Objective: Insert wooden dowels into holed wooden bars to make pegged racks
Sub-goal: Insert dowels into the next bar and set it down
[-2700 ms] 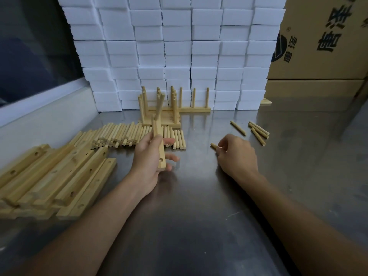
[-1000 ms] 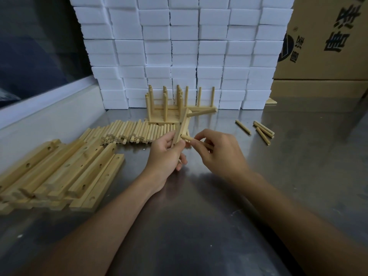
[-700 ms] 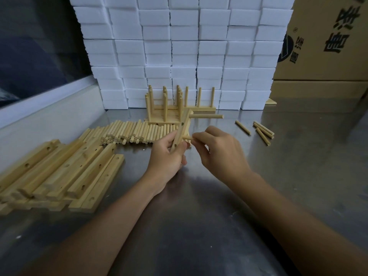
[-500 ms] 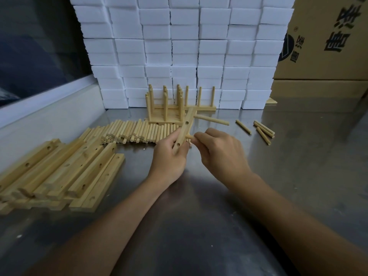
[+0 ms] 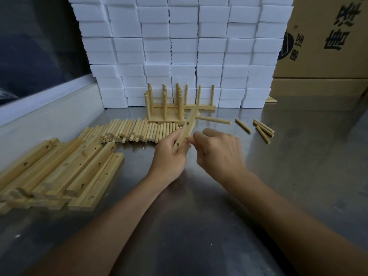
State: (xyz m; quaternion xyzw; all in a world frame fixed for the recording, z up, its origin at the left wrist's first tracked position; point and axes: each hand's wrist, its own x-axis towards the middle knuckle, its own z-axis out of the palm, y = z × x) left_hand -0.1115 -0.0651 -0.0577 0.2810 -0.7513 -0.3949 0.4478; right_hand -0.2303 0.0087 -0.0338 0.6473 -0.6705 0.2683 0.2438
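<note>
While my left hand point(image 5: 169, 156) grips the holed bar point(image 5: 186, 129) near its lower end, the bar tilts up and away from me, above the steel surface point(image 5: 199, 226). One dowel point(image 5: 213, 120) already sits in the bar's upper hole and sticks out to the right. Two open holes show on the bar's face, one just above my fingers and one at mid-length. My right hand point(image 5: 217, 150) is curled, fingertips pinched against the bar's right side at the middle; a short pale end shows at the fingertips, but I cannot tell whether it is a second dowel. Loose dowels point(image 5: 135, 131) lie in a row to the left, behind my left hand. More bars point(image 5: 65, 172) are piled at the left edge. Finished racks point(image 5: 171, 105) with upright pegs stand behind the bar, against stacked white blocks point(image 5: 179, 46). A few stray dowels point(image 5: 262, 129) lie to the right. Cardboard boxes point(image 5: 326, 42) stand at far right.
</note>
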